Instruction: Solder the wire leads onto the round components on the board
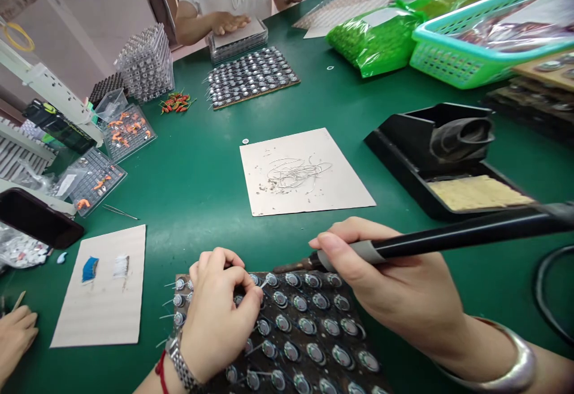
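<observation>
My right hand (pixel 399 298) grips a soldering iron (pixel 448 235) by its grey collar. The iron's dark tip (pixel 293 266) points left and reaches the far row of a dark board (pixel 323 334) set with rows of small round metal parts. Over the board's left side, my left hand (pixel 224 310) has thumb and fingers pinched on a short thin white wire (pixel 265 281), close to one round part (pixel 271 279) by the iron's tip. Whether tip and wire touch is too small to tell.
Beyond the board lies a card with tangled thin wire (pixel 298 174). A soldering iron stand (pixel 430 155) with a yellow sponge is at right. On the left are a card with blue and white wires (pixel 130 316), a phone (pixel 36 217) and another person's hand (pixel 18 337). A co-worker sits opposite.
</observation>
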`<state>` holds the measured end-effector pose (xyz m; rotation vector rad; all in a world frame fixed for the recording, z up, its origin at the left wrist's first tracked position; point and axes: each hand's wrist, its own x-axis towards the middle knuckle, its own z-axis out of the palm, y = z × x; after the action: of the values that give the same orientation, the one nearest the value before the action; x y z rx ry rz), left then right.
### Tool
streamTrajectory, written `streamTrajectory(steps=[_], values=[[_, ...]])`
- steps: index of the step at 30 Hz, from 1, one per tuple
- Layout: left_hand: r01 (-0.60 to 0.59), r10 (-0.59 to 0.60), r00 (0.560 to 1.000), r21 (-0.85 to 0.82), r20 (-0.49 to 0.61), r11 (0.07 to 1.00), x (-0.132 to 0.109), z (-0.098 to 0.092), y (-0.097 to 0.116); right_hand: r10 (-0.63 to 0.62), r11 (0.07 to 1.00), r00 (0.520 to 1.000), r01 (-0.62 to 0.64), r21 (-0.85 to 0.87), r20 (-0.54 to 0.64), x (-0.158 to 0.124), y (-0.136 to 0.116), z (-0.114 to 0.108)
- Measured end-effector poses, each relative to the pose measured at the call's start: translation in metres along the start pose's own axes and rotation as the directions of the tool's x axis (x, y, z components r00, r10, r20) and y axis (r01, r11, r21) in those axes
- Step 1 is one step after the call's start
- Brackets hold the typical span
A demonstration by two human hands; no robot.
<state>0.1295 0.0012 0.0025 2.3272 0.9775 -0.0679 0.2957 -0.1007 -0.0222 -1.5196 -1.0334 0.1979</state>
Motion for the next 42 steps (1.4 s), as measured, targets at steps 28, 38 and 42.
streamTrajectory(steps=[28, 38, 42], values=[[-0.364, 0.362, 0.929, 0.009, 0.075, 0.931, -0.022, -0.003, 0.003, -0.014, 0.999, 0.999, 0.016, 0.035, -0.049, -0.009, -0.005, -0.017], [-0.19, 0.19, 0.981, 0.011, 0.031, 0.982, -0.012, -0.004, -0.007, -0.031, 1.0, 0.996, 0.031, 0.002, 0.08, -0.005, -0.009, -0.01], [-0.173, 0.173, 0.984, 0.003, 0.036, 0.985, -0.011, -0.004, -0.006, -0.013, 1.0, 0.994, 0.011, 0.015, 0.113, -0.005, -0.009, -0.008]])
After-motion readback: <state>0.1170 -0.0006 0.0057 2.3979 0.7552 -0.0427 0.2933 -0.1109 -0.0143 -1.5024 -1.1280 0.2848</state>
